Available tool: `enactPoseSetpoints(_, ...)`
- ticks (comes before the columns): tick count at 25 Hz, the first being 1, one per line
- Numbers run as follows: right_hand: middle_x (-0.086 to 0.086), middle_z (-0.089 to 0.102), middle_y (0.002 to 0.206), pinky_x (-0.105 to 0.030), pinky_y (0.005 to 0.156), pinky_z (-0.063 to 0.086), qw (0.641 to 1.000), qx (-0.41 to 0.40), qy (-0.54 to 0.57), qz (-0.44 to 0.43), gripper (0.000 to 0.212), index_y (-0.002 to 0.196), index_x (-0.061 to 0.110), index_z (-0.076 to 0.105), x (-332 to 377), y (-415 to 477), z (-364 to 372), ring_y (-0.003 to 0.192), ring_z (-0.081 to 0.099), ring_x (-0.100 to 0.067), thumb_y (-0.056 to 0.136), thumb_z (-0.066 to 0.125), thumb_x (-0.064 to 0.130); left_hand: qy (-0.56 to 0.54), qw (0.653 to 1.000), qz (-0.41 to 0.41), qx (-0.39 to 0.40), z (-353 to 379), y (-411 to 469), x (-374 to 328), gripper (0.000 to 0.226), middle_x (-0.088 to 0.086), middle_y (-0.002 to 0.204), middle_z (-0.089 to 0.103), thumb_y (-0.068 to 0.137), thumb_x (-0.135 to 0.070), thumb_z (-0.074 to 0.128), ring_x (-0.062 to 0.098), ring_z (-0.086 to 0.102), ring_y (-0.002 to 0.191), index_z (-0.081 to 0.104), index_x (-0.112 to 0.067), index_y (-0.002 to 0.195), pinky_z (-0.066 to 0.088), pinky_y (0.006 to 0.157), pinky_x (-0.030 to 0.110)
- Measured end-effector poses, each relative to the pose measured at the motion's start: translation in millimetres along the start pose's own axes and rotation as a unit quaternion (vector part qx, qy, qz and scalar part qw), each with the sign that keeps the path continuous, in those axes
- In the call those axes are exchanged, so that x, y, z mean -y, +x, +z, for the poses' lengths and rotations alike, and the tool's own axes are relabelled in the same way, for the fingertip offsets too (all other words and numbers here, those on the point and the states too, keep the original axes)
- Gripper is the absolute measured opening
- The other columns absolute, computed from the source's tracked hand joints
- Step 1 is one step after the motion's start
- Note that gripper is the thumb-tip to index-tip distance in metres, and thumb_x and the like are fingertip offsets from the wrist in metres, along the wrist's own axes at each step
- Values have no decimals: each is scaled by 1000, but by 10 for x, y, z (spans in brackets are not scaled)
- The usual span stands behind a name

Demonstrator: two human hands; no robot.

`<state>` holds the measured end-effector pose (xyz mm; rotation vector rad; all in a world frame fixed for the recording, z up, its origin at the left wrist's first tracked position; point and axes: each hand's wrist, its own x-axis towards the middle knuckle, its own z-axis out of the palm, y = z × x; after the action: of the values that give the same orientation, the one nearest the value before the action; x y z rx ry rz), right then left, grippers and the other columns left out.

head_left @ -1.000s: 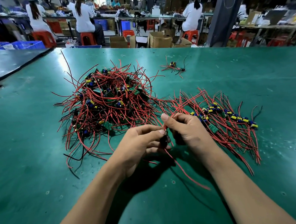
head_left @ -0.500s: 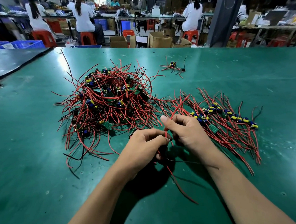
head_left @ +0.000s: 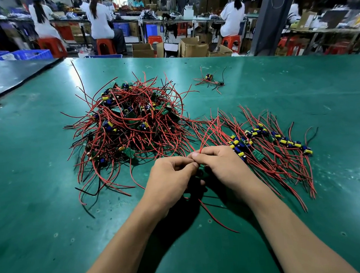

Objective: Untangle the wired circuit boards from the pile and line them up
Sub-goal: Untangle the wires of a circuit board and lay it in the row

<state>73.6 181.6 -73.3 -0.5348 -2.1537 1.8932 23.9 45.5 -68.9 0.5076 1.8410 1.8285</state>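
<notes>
Left hand [head_left: 171,179], right hand [head_left: 221,167] both curled, pinching red wires [head_left: 205,134]; wires run far-to-near, tips fanning away.

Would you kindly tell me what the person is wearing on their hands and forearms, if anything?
Nothing that shows: the left hand and right hand are bare, with no gloves, rings or wrist straps, and the left forearm and right forearm are uncovered down to the picture's lower edge, so no sleeve is in view.

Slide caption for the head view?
Left hand and right hand pinch red wires between tangled pile and lined-up row on green table.
</notes>
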Motion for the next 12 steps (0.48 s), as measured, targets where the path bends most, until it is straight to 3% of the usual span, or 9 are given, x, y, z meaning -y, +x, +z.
enactPoseSetpoints(2,-10,70,72,-43,66,52,999,-35,-28,-20,21,83,8,77,-10,15,-48,66,60,-18,92,70,26,-5,1000,-7,6,3,9,-4,14,13,76,74,92,-4,62,27,74,65,74,-5,84,51,46,21)
enactPoseSetpoints(5,10,49,49,-29,58,35,986,-115,-102,-71,31,72,7,70,-10,20,-136,51,39,-9,90,73,31,-2,1000,-11,29,-22,23,-13,11,14,73,73,91,-1,63,29,72,64,72,1,85,62,61,42)
enactPoseSetpoints(8,12,53,52,-27,60,37,966,-174,-155,-114,35,62,12,67,-1,33,-158,56,43,-8,88,75,34,-7,999,-18,42,-54,35,-25,11,20,79,73,89,0,63,32,72,63,73,-1,85,62,61,40)
enactPoseSetpoints(10,15,52,50,-22,57,35,968,-167,-143,-119,35,60,17,65,7,37,-130,53,42,-4,89,75,33,-17,999,-33,37,-67,48,-24,10,22,79,73,89,0,62,31,71,60,72,0,87,60,55,34)
enactPoseSetpoints(12,16,51,49,-16,51,34,990,-85,-47,-99,27,68,15,68,-5,35,-119,46,41,0,91,74,29,-25,999,-40,24,-76,63,-6,11,17,74,72,90,0,59,28,69,55,70,0,89,58,52,31)
